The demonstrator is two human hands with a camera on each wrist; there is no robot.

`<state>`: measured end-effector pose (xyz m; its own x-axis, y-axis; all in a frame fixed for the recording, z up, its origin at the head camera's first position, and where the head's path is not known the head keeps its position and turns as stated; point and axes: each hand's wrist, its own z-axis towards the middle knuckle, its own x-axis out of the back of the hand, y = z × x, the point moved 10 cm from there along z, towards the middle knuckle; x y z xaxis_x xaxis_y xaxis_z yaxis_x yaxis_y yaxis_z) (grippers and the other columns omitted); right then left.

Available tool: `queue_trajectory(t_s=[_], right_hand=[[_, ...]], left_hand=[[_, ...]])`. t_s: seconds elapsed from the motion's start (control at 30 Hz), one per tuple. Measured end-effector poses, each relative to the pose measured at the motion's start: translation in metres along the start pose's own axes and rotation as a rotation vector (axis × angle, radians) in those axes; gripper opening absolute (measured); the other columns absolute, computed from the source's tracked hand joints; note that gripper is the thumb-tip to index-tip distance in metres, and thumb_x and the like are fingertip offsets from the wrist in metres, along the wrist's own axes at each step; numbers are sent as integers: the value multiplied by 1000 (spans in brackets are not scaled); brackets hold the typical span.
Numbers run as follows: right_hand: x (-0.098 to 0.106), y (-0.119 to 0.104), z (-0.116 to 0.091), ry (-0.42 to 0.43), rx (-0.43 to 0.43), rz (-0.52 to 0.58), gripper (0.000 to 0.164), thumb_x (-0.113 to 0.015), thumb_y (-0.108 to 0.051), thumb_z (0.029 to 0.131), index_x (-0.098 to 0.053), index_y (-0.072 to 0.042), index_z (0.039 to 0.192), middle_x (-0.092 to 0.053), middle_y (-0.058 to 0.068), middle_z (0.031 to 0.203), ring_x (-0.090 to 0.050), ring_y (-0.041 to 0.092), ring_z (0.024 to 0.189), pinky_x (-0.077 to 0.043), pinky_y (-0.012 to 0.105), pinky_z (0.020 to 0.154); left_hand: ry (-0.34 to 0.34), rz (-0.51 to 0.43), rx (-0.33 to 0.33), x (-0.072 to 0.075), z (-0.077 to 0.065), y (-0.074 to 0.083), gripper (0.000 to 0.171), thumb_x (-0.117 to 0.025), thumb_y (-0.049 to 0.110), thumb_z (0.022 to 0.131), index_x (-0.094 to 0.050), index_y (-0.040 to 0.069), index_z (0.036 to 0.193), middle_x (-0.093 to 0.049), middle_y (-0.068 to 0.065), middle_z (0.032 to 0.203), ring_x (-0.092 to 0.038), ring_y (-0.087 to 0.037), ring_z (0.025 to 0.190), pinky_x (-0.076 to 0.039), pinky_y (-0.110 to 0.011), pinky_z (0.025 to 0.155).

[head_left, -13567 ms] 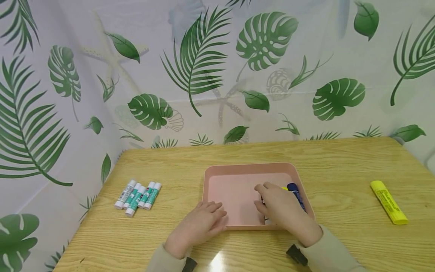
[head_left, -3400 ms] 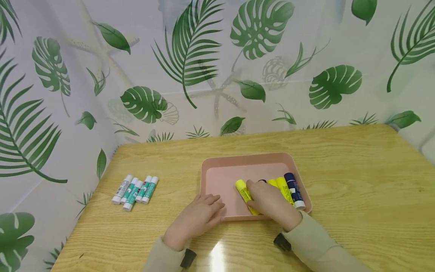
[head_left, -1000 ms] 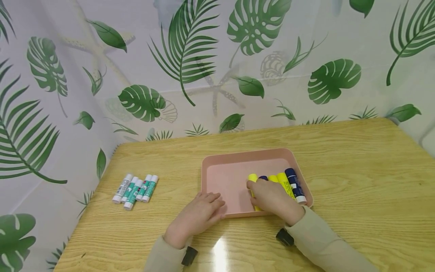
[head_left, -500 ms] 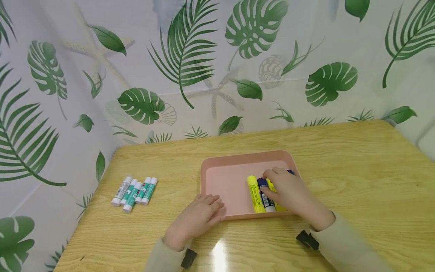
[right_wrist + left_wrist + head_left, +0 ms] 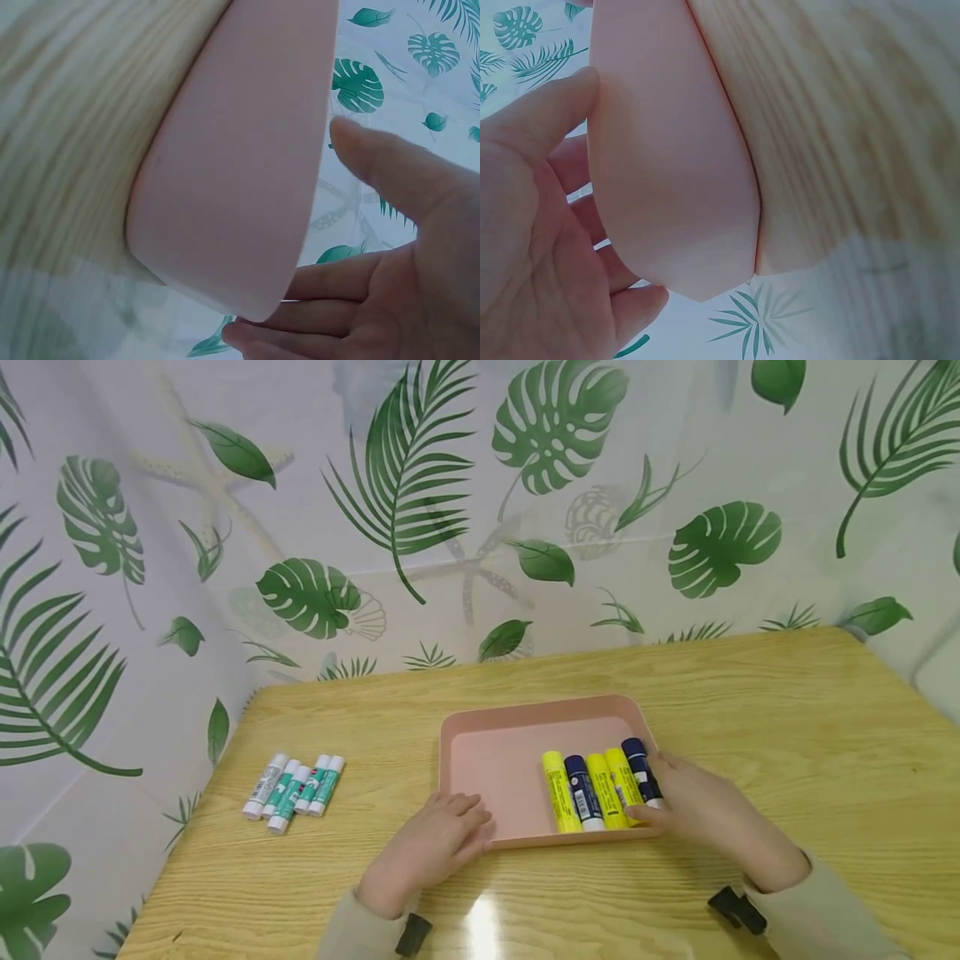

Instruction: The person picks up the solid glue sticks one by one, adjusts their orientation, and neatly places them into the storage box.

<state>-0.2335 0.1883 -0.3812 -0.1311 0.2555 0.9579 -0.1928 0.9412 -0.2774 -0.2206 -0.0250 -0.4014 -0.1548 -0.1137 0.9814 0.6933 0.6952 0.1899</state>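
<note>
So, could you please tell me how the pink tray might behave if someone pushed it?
The pink tray would probably stay stiff, as its walls stand upright. Sitting low on the table, it would likely slide rather than tip. The round sticks inside might roll into its bare part.

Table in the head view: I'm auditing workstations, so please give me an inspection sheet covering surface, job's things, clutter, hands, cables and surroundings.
Surface: wood-grain table, with a bright glare at the front.
Job's things: pink tray holding three yellow glue sticks and two navy glue sticks; on the table's left, four teal glue sticks and one white glue stick.
Clutter: nothing seen.
Hands: left hand rests at the tray's near left corner; right hand is at its near right corner, contact unclear.
Cables: nothing seen.
Surroundings: white backdrop printed with green leaves.
</note>
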Motion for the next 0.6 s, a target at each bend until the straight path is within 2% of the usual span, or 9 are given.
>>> queue_trajectory(t_s=[0.3,0.6], right_hand=[[-6,3,1,-42,32,109,95,-74,-40,67,-31,19,126,-29,39,127,-36,48,113,-37,55,86],[-7,3,3,-56,38,123,94,-75,-39,66,-33,20,125,-27,39,128,-33,49,115,-33,55,89]], left_hand=[[-1,-2,-1,1,0,0,38,-46,33,91,-57,7,118,-47,-12,127,-40,-25,119,-26,-47,99],[31,-14,-10,2,0,-3,36,-47,31,91,-58,7,116,-49,-12,124,-42,-26,117,-28,-49,98]])
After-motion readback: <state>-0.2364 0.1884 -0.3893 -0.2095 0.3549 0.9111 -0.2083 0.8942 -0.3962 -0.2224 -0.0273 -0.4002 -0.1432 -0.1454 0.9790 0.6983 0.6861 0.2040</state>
